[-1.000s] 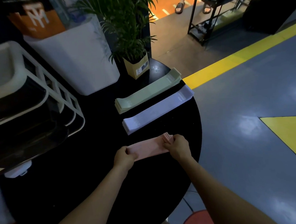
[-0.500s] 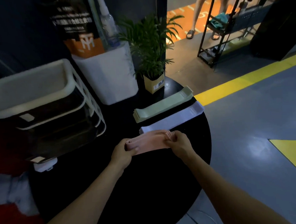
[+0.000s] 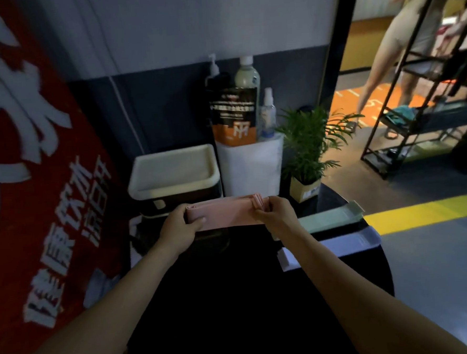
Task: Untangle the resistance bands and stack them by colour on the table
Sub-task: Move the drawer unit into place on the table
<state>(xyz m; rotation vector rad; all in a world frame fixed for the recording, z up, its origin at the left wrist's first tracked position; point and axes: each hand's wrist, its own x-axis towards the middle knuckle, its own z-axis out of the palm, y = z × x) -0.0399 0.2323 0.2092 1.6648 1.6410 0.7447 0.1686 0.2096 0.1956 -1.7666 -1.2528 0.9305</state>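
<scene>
Head view: my left hand (image 3: 181, 229) and right hand (image 3: 275, 212) each pinch one end of the pink resistance bands (image 3: 223, 214), apparently held above the black round table (image 3: 261, 298). Green bands (image 3: 330, 218) and lavender bands (image 3: 348, 243) lie stacked to the right.

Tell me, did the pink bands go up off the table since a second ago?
Yes. The pink bands lay on the black table near the purple stack; now both hands hold them up, in front of the white-rimmed bin.
</scene>
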